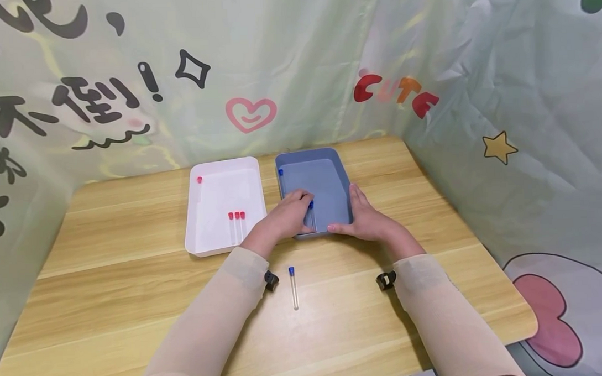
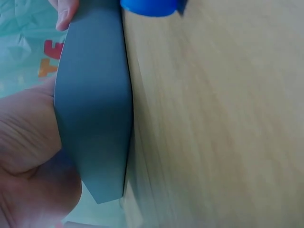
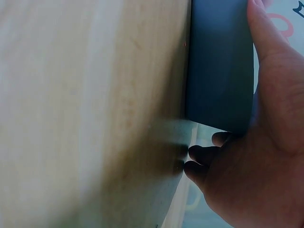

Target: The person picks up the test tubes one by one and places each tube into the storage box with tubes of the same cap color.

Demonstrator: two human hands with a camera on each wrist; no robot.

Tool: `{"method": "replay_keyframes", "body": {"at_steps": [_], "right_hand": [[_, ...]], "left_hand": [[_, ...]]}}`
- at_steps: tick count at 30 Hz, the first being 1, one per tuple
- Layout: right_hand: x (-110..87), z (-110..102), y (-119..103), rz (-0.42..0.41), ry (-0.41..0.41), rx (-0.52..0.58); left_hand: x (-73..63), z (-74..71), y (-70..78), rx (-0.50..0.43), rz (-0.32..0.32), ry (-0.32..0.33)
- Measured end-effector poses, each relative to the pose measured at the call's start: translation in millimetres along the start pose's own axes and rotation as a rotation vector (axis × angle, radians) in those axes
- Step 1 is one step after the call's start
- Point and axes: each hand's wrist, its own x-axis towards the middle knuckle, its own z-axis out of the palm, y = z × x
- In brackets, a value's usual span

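In the head view, my left hand [image 1: 288, 217] reaches over the front left of the blue-grey tray [image 1: 342, 175]. Its fingers and thumb hold a clear test tube with a blue cap [image 1: 311, 205] at the tray floor. Around the tray's front right corner lies my right hand [image 1: 369, 221], fingers fairly straight along the right side and thumb at the front rim. The right wrist view shows this thumb [image 3: 268, 33] by the rim, with fingertips low beside the tray's end. Another blue-capped tube [image 1: 293, 288] lies on the table between my forearms.
A white tray [image 1: 197, 214] on the left holds several red-capped tubes [image 1: 237, 215], one of them at its back left. At the blue-grey tray's back left is another blue cap [image 1: 281, 172]. A printed curtain [image 1: 307, 71] surrounds the wooden table [image 1: 115, 283].
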Motion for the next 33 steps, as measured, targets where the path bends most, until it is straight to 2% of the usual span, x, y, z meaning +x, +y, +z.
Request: {"method": "replay_keyframes", "body": {"at_steps": [9,18,26,33], "right_hand": [[0.9,0.5,0.7,0.015,-0.005,-0.003],[2.0,1.6,0.7,0.013,0.006,0.004],[3.0,1.7,0.7,0.013,0.006,0.005],[2.0,2.8,0.6,0.012,0.014,0.009]], "left_hand": [[-6.8,0.6,-4.1,0.005,0.070,0.101],[-13.9,0.9,-10.4,0.004,0.054,0.141],[-25.7,-9.0,-4.2,0.018,0.041,0.150],[-40.9,-11.9,3.1,0.014,0.043,0.185]]}}
